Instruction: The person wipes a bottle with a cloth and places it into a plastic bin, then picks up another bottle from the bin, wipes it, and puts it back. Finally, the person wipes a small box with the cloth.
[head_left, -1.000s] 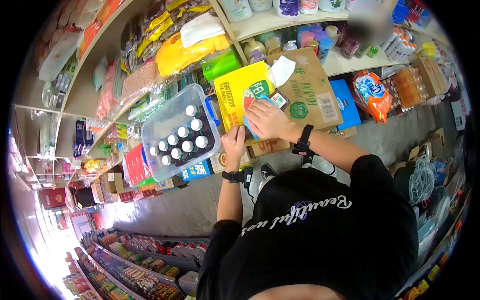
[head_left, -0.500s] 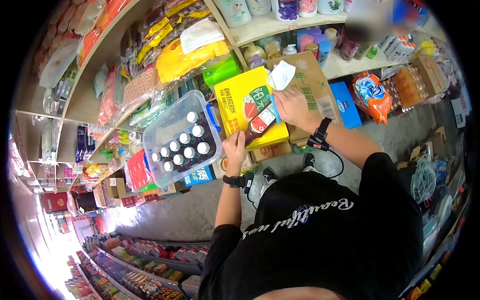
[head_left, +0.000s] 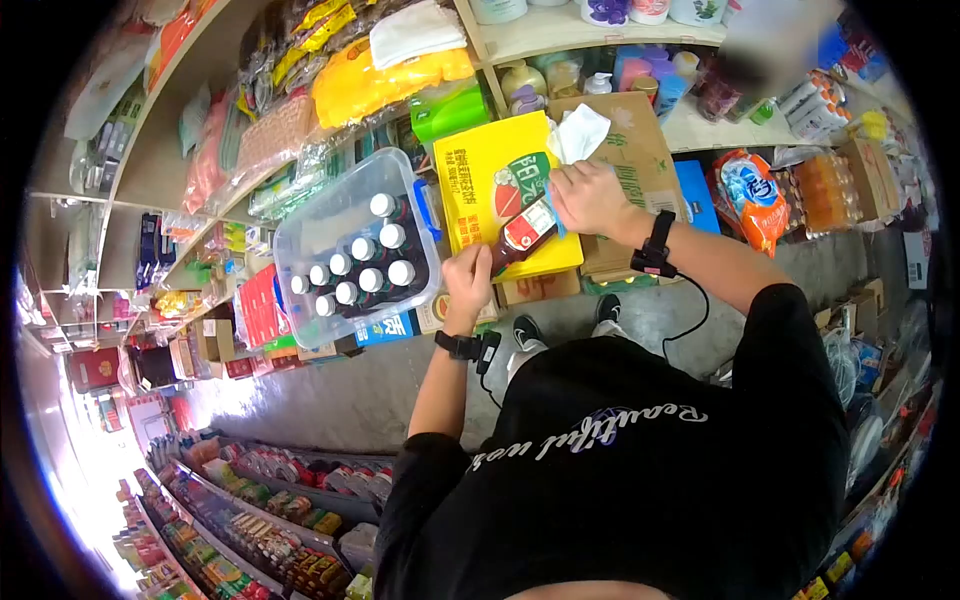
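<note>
My left hand [head_left: 468,277] grips the lower end of a dark bottle [head_left: 522,234] with a red and white label, held tilted over a yellow carton [head_left: 480,180]. My right hand [head_left: 590,197] is closed around the bottle's upper end, with a blue cloth [head_left: 553,208] pressed against it. A clear plastic bin [head_left: 320,222] holding several white-capped dark bottles [head_left: 360,270] sits just left of my left hand.
A brown cardboard box [head_left: 640,160] with a white tissue [head_left: 584,131] on it lies behind the yellow carton. Shelves of packaged goods rise on the left and behind. A blue box [head_left: 698,192] and snack bags [head_left: 752,190] stand to the right. Grey floor runs below.
My right hand lifted off the bottle's middle and slid with the blue cloth to its upper end, uncovering the label. The left hand kept its grip on the lower end.
</note>
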